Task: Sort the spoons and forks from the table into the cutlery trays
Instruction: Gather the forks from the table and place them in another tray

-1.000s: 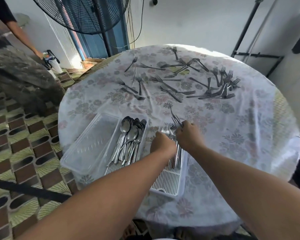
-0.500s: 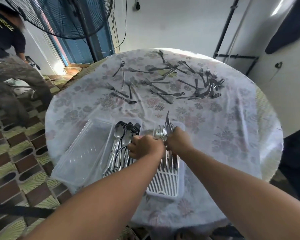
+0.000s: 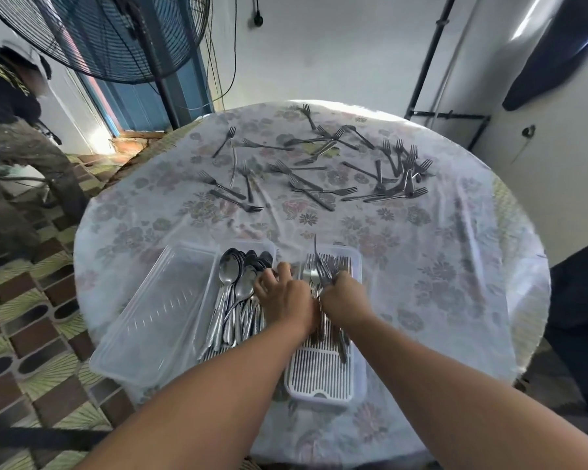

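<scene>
Right now both hands are down at the trays near the front of the counter. The right hand is curled round a few forks, and their tips stick up over the fork tray. The left hand sits between the two trays, fingers bent down by the spoons; I cannot tell if it holds one or only touches them. The spoons lie in a heap in the spoon tray, bowls pointing away. A clear lid lies just beside that tray on the left. Many loose forks are spread over the far half of the counter, well apart from the trays, and I see no loose spoons there. I think the job now is to lay the held forks flat in the fork tray. To do it well, keep the tips all one way, lower the bunch low before letting go, and hold the tray steady so it does not slide on the cloth.
</scene>
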Available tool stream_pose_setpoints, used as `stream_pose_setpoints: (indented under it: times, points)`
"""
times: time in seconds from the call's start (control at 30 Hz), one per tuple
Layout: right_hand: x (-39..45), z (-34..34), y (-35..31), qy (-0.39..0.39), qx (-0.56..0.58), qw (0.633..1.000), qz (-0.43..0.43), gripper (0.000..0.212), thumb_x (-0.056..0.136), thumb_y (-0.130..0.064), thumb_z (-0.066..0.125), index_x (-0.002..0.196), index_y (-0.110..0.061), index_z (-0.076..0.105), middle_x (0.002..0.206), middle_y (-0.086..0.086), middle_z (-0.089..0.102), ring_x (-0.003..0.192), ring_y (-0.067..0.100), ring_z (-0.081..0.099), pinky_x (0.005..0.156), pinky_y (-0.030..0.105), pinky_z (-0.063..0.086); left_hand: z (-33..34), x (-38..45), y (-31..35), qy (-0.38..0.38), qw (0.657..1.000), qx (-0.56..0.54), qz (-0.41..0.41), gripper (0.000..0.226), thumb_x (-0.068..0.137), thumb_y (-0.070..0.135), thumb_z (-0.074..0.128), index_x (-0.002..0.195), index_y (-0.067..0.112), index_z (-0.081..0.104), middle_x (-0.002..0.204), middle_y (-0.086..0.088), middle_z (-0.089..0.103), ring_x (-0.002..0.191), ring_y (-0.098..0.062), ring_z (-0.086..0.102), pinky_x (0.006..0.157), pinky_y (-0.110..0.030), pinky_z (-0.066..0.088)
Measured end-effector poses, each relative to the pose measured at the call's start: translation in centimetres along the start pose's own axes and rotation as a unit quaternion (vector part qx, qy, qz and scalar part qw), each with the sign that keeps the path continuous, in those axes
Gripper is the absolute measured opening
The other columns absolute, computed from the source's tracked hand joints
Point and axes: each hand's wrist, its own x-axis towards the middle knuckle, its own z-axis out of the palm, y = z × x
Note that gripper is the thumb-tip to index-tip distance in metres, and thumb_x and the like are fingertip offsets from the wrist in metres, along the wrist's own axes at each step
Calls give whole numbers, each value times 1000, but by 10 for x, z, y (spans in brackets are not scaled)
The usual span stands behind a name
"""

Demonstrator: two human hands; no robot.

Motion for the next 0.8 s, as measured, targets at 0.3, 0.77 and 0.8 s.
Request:
stream_pose_setpoints:
  times: [0.3, 0.77, 0.8]
  points:
    - [10, 3, 0, 18, 31, 999, 5, 23, 100, -15, 52, 82, -9, 63, 78, 8, 63, 68, 22, 54, 48, 25, 31, 2, -5, -1, 38, 997, 42, 49, 5, 86, 21, 70, 90, 22, 72, 147, -6, 37, 134, -36, 23, 118, -58, 11]
    - [14, 9, -7, -31, 121, 992, -14, 32, 99, -10, 52, 68, -10, 60, 64, 3, 58, 61, 20, 51, 52, 28, 35, -5, 4, -12, 61, 997, -30, 47, 22, 98, 43, 62, 114, 35, 74, 144, -4, 35, 130, -33, 22, 116, -52, 12]
    - [14, 8, -7, -28, 122, 992, -17, 34, 99, -10, 51, 65, -12, 56, 61, 2, 55, 59, 19, 49, 52, 28, 34, -4, 5, -11, 51, 998, -32, 35, 21, 98, 43, 62, 114, 35, 74, 144, -3, 34, 130, -32, 20, 117, -52, 11]
